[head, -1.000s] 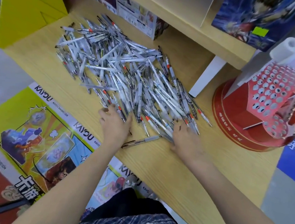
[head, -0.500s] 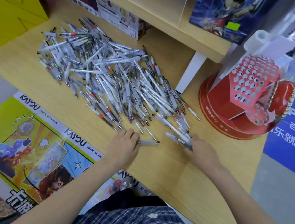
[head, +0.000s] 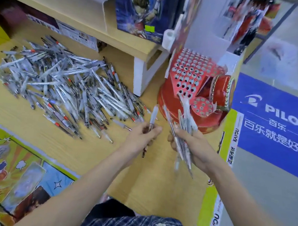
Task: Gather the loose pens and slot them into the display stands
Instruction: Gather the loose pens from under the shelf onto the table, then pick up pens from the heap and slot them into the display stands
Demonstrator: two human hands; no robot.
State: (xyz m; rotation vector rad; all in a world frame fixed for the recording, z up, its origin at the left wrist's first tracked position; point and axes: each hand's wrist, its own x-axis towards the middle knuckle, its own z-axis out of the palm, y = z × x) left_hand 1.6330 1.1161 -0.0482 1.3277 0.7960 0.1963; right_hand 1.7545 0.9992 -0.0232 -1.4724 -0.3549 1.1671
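Your right hand (head: pixel 193 146) grips a bundle of pens (head: pixel 183 128) smeared by motion blur, so you cannot count them. Your left hand (head: pixel 141 136) covers the middle of a single pen (head: pixel 153 117). The red display stand (head: pixel 192 75) hides its far side behind white card. The pen pile (head: pixel 63 83) buries its lower layers. The blue box (head: pixel 138 8) is cut by the top edge.

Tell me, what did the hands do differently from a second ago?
Both hands rose off the table. The left hand now pinches one pen; the right hand grips a bundle of pens, raised toward the red stand. The big pile stays put.
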